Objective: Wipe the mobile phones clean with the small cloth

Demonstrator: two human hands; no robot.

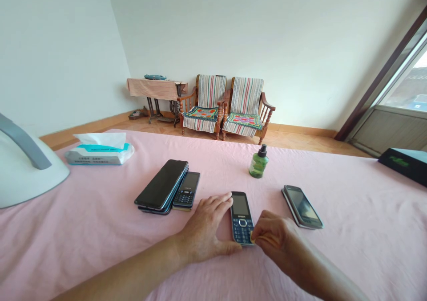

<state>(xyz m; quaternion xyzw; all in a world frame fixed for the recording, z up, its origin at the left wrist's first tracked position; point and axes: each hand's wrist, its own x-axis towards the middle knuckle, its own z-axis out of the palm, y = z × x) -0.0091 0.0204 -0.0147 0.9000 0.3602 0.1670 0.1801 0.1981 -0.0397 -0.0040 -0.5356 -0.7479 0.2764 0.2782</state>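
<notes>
A dark blue keypad phone (241, 216) lies face up on the pink cloth in front of me. My left hand (205, 229) rests against its left side, fingers stretched along the edge and thumb at its lower corner, steadying it. My right hand (275, 238) is pinched closed at the phone's lower right corner, with a small yellowish thing between the fingertips that I cannot make out. A green spray bottle (258, 162) stands upright behind the phone.
A stack of dark smartphones (162, 186) with a small keypad phone (187, 190) lies to the left, a grey touchscreen phone (303, 205) to the right. A tissue pack (99, 149) and a white rounded object (23, 167) sit far left, a dark box (405, 164) far right.
</notes>
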